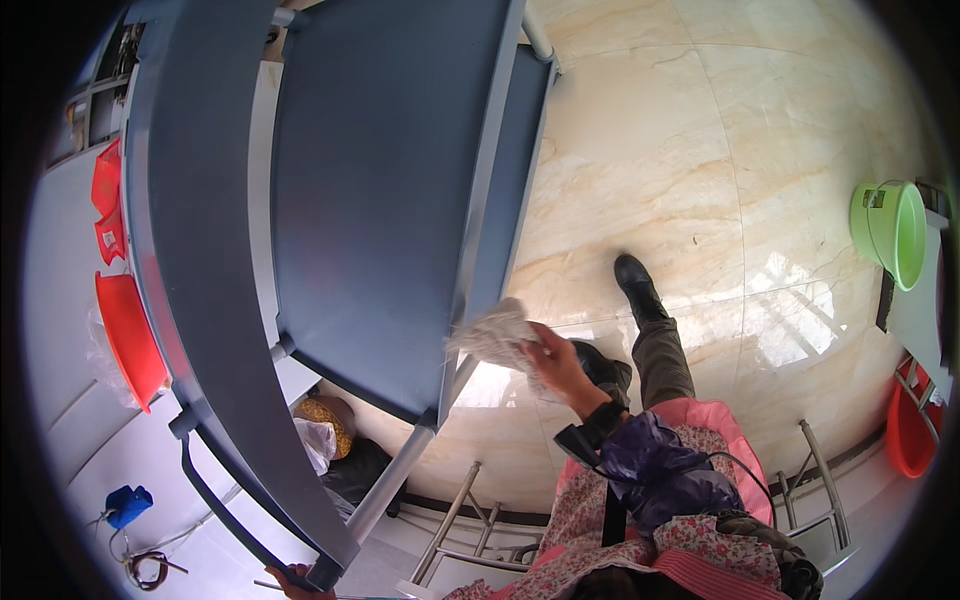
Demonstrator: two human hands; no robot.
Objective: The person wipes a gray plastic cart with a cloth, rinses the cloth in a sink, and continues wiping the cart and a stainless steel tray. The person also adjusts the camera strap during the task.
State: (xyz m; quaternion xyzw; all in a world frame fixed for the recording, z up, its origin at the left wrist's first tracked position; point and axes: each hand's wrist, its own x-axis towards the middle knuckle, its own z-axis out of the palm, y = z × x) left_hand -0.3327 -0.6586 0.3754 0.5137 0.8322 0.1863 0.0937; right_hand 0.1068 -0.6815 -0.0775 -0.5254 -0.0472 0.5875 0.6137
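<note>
A grey plastic service cart with tiered shelves and metal posts stands before me. My right hand (559, 360) holds a pale crumpled cloth (495, 334), blurred, at the long side edge of the cart's middle shelf (375, 210). Only the fingers of my left hand (298, 583) show at the bottom rim, curled around the corner end of the cart's handle (217, 495). The top shelf (206, 225) runs along the left, seen steeply from its side. Part of a lower shelf (517, 172) shows beyond the middle one.
A light green bucket (885, 229) is at the right. Red basins (131, 341) (911, 435) appear at both sides. Metal-legged stools (450, 517) stand near my legs. Bags (322, 442) lie beneath the cart, and a blue object (129, 506) with cords is at lower left.
</note>
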